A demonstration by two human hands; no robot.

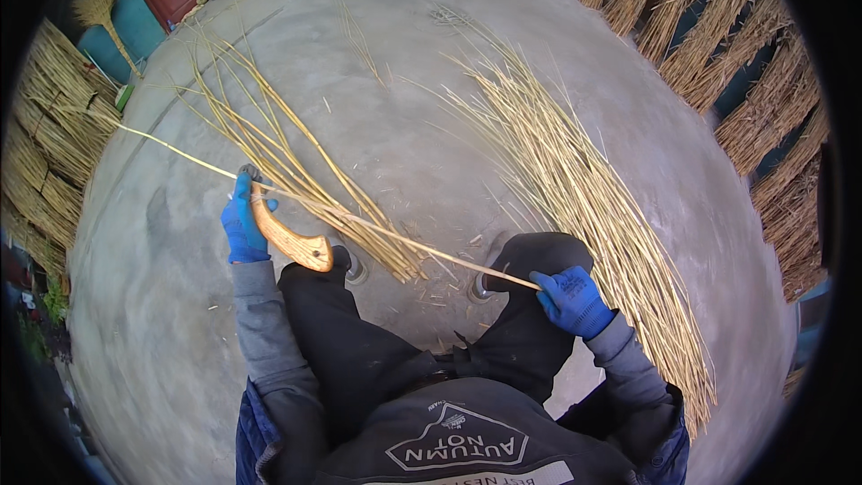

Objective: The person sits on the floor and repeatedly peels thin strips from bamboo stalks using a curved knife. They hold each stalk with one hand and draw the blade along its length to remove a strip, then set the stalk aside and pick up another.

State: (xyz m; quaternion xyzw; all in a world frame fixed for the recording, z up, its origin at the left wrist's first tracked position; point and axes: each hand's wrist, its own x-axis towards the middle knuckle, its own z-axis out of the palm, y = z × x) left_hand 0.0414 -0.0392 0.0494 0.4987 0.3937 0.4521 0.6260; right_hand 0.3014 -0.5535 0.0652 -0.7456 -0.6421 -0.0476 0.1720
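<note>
Blue-gloved hands hold a long stalk [449,257] on a slant across the middle of the frame, above a concrete floor [422,126]. At center left, the left grip [244,220] is closed around a curved wooden handle [296,242], whose thick end points toward the lower right. The stalk passes at the top of that fist; the glove hides whether fingers or tool bear on it there. At center right, the right grip [575,304] is clamped on the stalk's near end, just beside the knee [543,256]. With the hands well apart, the span between them runs nearly straight, likely to keep the thin length steady, while its far end trails free toward the upper left.

A thinner bunch [382,247] lies between the feet and the upper left, and a thicker pile [593,207] fans out at right, close to the right arm; both seem placed within easy reach. Each lies roughly lengthwise, perhaps so single stems slide out without tangling. Scraps [476,239] dot the floor near the shoes. Upright bundles [691,36] line the upper right edge, apparently leaned there to stay off the walkway.
</note>
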